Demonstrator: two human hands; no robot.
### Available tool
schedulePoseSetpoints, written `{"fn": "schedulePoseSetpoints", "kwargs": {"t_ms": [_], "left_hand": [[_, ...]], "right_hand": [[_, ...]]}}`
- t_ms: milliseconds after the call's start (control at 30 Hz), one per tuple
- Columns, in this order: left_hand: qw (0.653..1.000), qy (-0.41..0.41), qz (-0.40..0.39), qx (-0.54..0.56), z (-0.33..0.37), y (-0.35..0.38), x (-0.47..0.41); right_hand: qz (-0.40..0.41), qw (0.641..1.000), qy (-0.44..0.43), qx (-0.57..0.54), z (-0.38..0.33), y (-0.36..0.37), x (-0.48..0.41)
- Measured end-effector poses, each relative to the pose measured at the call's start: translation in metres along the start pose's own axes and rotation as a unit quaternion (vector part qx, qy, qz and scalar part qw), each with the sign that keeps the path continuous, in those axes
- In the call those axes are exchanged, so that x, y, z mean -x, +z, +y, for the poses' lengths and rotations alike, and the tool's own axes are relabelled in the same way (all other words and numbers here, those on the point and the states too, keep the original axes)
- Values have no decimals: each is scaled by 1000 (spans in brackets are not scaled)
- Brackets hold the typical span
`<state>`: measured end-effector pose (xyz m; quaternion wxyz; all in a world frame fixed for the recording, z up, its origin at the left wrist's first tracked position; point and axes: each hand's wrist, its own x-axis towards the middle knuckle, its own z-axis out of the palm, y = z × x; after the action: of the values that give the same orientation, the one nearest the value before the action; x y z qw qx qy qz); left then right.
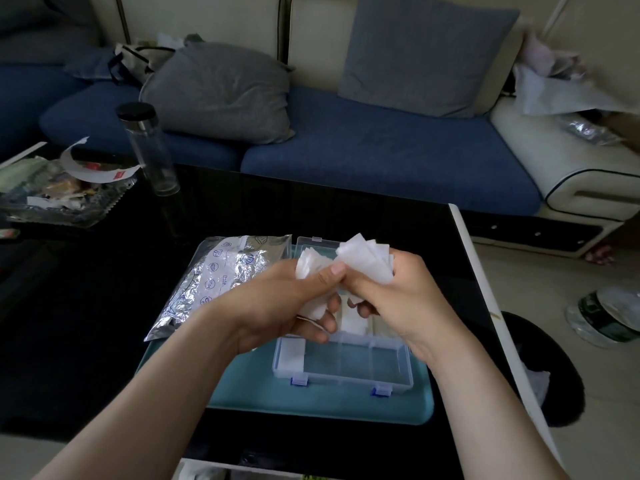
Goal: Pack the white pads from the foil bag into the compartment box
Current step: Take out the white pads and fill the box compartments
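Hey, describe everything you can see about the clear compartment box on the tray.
The compartment box is clear plastic, rectangular, with inner dividers and two blue latches on its near wall. Its lid stands open on the far side. It sits flat on the teal tray, right of the foil bag. Some white pads lie in its compartments. The left hand and right hand, holding more pads above, hide its middle.

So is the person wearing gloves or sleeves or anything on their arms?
No. Both arms are bare, with no sleeves in sight. The left hand and right hand show no gloves, rings or watch. The thumbnail in view looks short and unpainted.
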<state>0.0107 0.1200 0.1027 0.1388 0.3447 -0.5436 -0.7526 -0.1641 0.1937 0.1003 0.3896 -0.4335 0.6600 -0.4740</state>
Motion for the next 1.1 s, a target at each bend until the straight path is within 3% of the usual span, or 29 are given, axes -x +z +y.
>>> {"fn": "schedulePoseSetpoints", "kwargs": {"t_ms": [100,200,500,733,833,933,1100], "left_hand": [[997,-2,41,63,-1,0,-5],[991,27,91,99,-1,3,-9],[992,50,71,87,-3,6,-12],[996,64,62,26,-6,4,-11],[995,61,82,5,-7,3,-12],[992,51,113,25,-8,3,-13],[988,48,128,69,-7,-3,-14]], "right_hand": [[4,990,51,-128,0,0,-2],[6,985,35,-168,-4,3,0],[37,989,36,-137,-10,7,3],[-25,1000,-12,-5,-6,-3,3],[-3,999,-20,37,-7,-3,5],[39,996,-21,73,-7,-1,4],[27,998,-26,47,-4,-2,5]]}}
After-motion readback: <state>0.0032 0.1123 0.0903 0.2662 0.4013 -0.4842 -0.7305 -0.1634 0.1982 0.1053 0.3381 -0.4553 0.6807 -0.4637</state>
